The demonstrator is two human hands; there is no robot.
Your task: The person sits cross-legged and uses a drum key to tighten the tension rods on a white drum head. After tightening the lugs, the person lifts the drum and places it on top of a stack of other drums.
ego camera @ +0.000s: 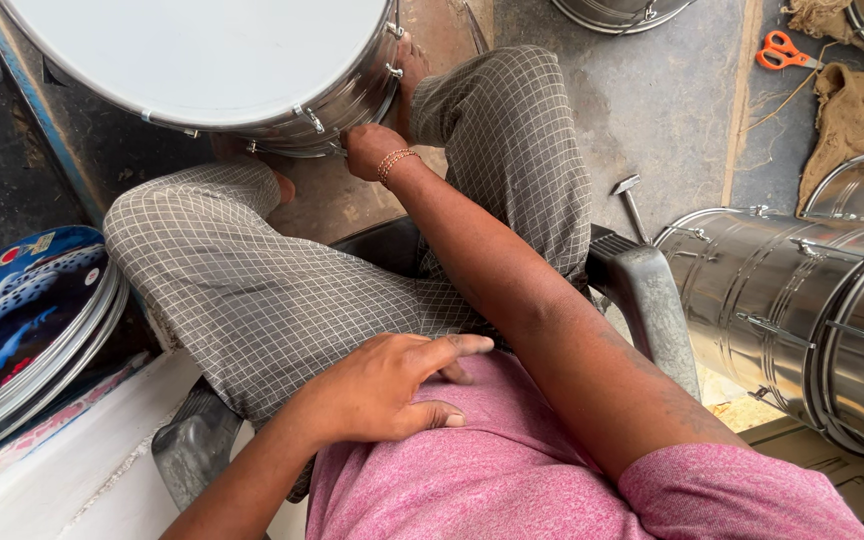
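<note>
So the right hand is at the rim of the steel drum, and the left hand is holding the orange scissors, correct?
Not quite. In the head view the left hand rests on the pink shirt; the orange scissors lie on the floor. The right hand is at the steel drum rim.

Drum workshop: steel drum shells (802, 300), hammer (630, 200), scissors (782, 50).

Orange scissors (780, 50) are lying on the concrete floor (652, 100) beside burlap (857, 115). A hammer (631, 203) is lying near the steel drum shells (802, 300). Printed discs (22, 320) are leaning at left. A chair arm (647, 300) is showing.
</note>
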